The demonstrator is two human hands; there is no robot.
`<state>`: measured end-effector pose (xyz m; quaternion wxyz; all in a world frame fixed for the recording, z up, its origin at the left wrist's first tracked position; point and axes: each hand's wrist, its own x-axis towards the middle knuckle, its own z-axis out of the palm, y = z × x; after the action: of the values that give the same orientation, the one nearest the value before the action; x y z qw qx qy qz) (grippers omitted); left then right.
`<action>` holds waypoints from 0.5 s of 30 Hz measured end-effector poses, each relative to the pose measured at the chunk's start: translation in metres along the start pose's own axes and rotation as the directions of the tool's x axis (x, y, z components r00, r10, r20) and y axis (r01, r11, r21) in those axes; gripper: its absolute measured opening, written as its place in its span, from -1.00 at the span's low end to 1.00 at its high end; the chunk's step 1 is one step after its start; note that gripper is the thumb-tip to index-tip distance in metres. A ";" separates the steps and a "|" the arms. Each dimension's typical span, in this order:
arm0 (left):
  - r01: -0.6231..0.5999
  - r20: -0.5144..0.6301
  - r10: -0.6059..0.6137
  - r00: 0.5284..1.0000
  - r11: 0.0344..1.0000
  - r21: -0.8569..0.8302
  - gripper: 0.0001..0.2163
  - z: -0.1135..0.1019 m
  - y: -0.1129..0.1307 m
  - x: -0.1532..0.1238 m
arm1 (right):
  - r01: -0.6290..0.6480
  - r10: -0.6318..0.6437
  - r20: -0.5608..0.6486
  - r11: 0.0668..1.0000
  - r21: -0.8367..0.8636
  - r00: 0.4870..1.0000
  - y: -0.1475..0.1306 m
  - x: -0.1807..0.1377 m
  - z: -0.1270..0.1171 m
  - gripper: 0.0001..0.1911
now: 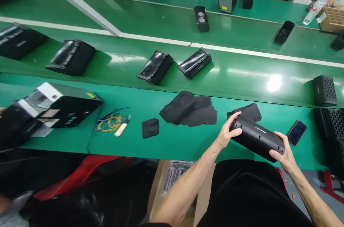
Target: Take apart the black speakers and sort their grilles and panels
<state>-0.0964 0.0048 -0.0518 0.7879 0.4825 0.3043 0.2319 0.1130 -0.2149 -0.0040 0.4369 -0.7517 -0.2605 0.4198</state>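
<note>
Both of my hands hold a long black speaker housing (pixel 258 137) with white lettering on its top side, tilted above the green bench. My left hand (pixel 228 132) grips its left end, thumb on the near face. Around the right end closes my right hand (pixel 285 153), its thumb on the near edge. Behind the housing, partly covered by it, lie black cloth pieces (pixel 251 111). A larger heap of black cloth pieces (pixel 189 109) spreads out left of my left hand. Right of the housing rests a phone (pixel 297 133).
Several black housings, including one nearby (pixel 195 63), lie on the green conveyor (pixel 242 80). Perforated black housings (pixel 325 91) stand at right. A small black cloth stack (pixel 150 128), coiled cables (pixel 111 123) and a black-and-white machine (pixel 70 105) are at left. Other people work across the line.
</note>
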 end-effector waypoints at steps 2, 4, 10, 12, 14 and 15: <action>0.016 0.023 -0.017 1.000 0.999 0.045 -0.11 0.001 0.001 0.001 | 0.004 -0.005 -0.009 1.000 -0.027 1.000 0.002 0.001 -0.001 -0.08; 0.032 0.018 -0.034 0.999 0.994 0.108 -0.14 -0.001 0.003 0.004 | -0.001 0.001 -0.009 0.999 -0.042 1.000 0.003 0.003 -0.001 -0.02; 0.095 -0.059 -0.082 0.995 0.952 0.292 -0.16 -0.004 0.007 0.032 | 0.036 -0.019 0.110 0.988 -0.151 0.994 0.001 0.022 -0.001 -0.14; 0.166 0.005 -0.178 0.984 0.923 0.347 -0.11 -0.004 0.012 0.048 | 0.034 -0.011 0.128 0.983 -0.180 0.992 0.004 0.032 -0.001 -0.22; 0.209 0.078 -0.258 0.963 0.896 0.392 -0.07 -0.007 0.019 0.066 | 0.009 0.015 0.151 0.988 -0.154 0.988 0.009 0.043 0.000 -0.15; 0.205 0.115 -0.274 0.955 0.888 0.411 -0.05 -0.009 0.024 0.075 | 0.000 0.022 0.165 0.991 -0.130 0.986 0.012 0.049 0.000 -0.09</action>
<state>-0.0513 0.0700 -0.0524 0.7201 0.6079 0.3337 0.0245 0.1383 -0.1837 -0.0337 0.3616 -0.7422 -0.3187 0.4656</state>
